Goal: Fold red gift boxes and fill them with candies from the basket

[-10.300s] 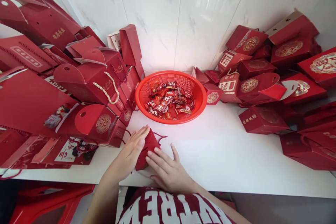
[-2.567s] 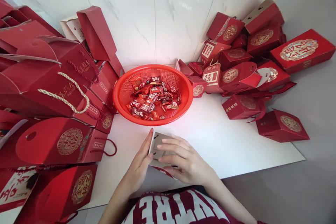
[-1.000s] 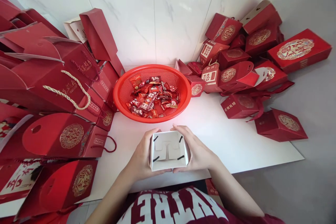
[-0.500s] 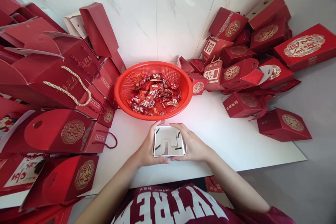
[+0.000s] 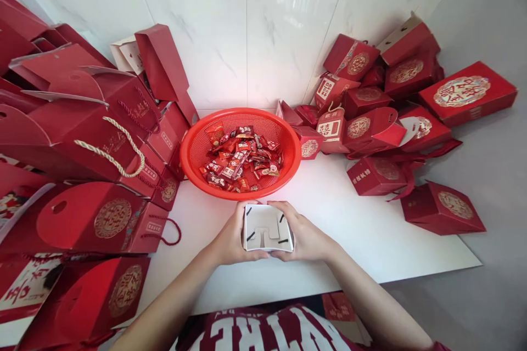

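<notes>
A small paper box (image 5: pixel 267 225) with a white inside is held between both hands, its open top facing me. Interlocking flaps and several short black cord ends show at its bottom. My left hand (image 5: pixel 236 236) grips the left side, fingers along the far and near edges. My right hand (image 5: pixel 304 233) is closed round the right side in the same way. Just beyond the hands stands a red plastic basket (image 5: pixel 187 175) holding many wrapped sweets (image 5: pixel 242 156) in red and dark wrappers. The box's outer faces are mostly hidden by the fingers.
Red gift boxes, some with cord handles, crowd the left side, including one with a cream rope handle (image 5: pixel 109 159). More red boxes (image 5: pixel 370 126) are piled at the back right, with one (image 5: pixel 442 208) near the white table's (image 5: pixel 346 247) right end. A tiled wall (image 5: pixel 218 27) rises behind.
The view has tilted slightly, so the basket and surrounding boxes appear lower. Both hands keep hold of the white-lined box, which has shifted a little to the right.
</notes>
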### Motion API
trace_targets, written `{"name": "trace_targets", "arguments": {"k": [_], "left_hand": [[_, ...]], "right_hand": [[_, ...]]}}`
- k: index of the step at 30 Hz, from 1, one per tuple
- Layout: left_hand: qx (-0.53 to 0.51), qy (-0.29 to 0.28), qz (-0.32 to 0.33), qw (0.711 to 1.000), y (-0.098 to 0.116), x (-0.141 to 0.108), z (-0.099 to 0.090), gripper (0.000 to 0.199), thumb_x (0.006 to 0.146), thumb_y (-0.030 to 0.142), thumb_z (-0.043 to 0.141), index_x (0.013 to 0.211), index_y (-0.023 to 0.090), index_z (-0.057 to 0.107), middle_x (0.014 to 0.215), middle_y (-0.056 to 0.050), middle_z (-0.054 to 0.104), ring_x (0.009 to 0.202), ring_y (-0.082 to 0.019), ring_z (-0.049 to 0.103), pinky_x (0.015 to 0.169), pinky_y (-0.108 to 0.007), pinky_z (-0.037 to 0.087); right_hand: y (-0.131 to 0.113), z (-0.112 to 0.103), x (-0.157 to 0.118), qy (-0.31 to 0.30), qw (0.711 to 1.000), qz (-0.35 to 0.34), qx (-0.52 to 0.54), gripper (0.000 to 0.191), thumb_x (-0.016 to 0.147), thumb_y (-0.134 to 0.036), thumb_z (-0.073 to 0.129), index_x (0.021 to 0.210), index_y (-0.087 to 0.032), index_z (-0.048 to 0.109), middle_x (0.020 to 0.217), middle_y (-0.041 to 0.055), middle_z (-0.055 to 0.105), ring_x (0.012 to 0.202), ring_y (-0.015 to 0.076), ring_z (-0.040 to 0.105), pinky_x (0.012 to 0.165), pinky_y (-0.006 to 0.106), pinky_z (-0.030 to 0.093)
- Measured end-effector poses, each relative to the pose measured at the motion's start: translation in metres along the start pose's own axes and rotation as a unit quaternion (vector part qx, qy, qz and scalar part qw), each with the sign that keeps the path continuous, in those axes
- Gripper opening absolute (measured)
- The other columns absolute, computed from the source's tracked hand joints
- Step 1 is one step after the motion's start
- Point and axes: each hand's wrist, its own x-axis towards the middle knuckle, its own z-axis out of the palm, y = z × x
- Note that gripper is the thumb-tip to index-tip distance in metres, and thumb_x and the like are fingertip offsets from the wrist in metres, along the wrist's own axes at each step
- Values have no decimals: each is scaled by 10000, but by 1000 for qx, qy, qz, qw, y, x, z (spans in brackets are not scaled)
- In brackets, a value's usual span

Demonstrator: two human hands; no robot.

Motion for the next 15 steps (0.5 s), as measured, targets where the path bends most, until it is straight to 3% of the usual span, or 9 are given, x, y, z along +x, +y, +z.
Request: {"name": "trace_targets", "arguments": {"k": [6,10,12,14,15], "left_hand": [[61,-6,-18,998,7,8,-4,953,593,422,906,1332,242,331,1329,-135,530,1206,-331,562,1005,-492,475],[34,1,-27,999,-2,5,-5,947,591,427,905,1324,236,337,1310,-133,545,1195,-323,578,1006,-485,481],[12,2,-26,1000,-6,4,-5,960,573,433,913,1316,232,340,1307,-138,547,1200,-327,578,1013,-486,479],[1,3,-30,1000,-7,5,-5,968,559,436,919,1310,227,346,1305,-145,546,1204,-334,576,1020,-492,472],[-1,3,-33,999,-6,5,-5,971,553,438,921,1309,224,350,1304,-146,544,1206,-337,575,1024,-497,469]], "right_hand": [[-5,-15,2,-12,997,31,-72,1070,667,-414,854,1514,-286,212,1416,138,439,1234,309,538,988,430,489],[3,-11,5,-28,999,29,-29,1135,637,-488,879,1518,-257,202,1398,148,450,1232,294,540,997,407,490],[-1,-19,6,-55,998,22,-29,1173,625,-527,882,1539,-238,205,1426,158,447,1272,304,511,1036,419,464],[-11,-38,9,-85,995,5,-46,1068,687,-556,837,1538,-234,277,1455,149,459,1312,310,479,1086,439,418],[-18,-50,12,-90,995,-4,-48,920,761,-561,781,1510,-240,353,1455,134,481,1319,299,480,1100,435,402]]}}
